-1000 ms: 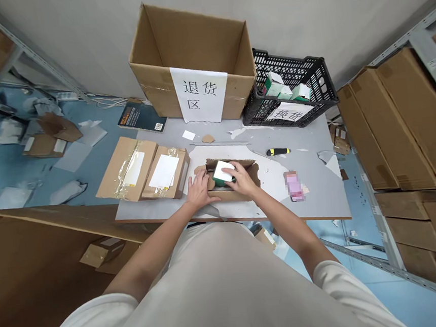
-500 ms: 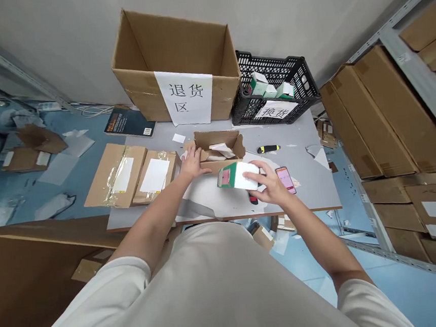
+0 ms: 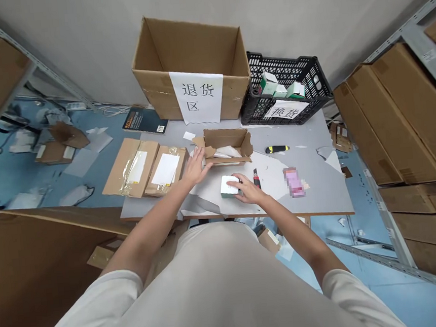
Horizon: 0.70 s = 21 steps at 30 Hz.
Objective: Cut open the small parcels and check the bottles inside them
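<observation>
My right hand point(image 3: 246, 189) grips a small white and green box point(image 3: 228, 187) by its right side, at the table's front with its white face up. My left hand point(image 3: 196, 169) lies with fingers stretched out on the torn left flap of an open cardboard box point(image 3: 230, 161). White crumpled paper point(image 3: 227, 152) lies inside that box. Just right of my right hand is a red and black utility knife point(image 3: 256, 178).
Two taped parcels point(image 3: 130, 167) lie on the left. Behind stand a big labelled carton point(image 3: 158, 95) and a black crate point(image 3: 249, 112) holding several green-white boxes. A yellow-black knife point(image 3: 277, 149) and a phone point(image 3: 294, 182) lie right. Shelves with cartons point(image 3: 385, 113) border the right side.
My right hand has turned the white and green box from lying on its side to white face up and lowered it toward the table. My left hand stays at the open cardboard box.
</observation>
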Each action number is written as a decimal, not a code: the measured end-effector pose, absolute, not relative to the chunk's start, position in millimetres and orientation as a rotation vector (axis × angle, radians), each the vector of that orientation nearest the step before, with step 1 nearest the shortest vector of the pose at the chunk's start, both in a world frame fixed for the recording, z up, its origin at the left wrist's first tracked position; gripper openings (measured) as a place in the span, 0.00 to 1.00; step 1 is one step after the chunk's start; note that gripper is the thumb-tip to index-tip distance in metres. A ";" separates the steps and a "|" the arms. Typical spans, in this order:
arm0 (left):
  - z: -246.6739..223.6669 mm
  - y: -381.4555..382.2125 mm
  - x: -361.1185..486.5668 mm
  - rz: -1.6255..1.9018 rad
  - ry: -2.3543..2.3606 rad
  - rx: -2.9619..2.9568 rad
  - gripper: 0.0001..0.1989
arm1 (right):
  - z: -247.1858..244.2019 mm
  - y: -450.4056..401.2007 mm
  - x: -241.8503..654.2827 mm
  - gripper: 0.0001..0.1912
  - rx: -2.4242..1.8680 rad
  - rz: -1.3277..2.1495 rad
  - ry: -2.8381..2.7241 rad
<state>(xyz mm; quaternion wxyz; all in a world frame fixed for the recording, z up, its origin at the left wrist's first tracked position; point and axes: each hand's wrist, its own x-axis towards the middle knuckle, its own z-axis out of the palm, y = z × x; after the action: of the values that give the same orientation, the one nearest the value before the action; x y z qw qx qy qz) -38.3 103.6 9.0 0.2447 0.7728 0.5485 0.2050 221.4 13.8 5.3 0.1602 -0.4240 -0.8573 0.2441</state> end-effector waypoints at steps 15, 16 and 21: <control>-7.8 32.8 12.1 0.590 1.132 1.936 0.52 | 37.3 21.5 212.9 0.22 -1.157 0.571 -2.604; -6.8 32.7 12.8 0.592 1.127 1.942 0.51 | 35.5 22.4 210.4 0.22 -1.122 0.568 -2.570; -9.5 22.6 16.3 0.648 1.101 1.902 0.39 | 18.4 20.4 185.4 0.29 -1.292 0.572 -2.151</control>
<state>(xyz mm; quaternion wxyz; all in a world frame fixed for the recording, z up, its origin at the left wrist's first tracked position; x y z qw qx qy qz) 16.3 22.6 -9.5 0.4124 0.7563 0.4377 0.2575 185.4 20.4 18.4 0.2802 -0.4820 -0.8023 0.2134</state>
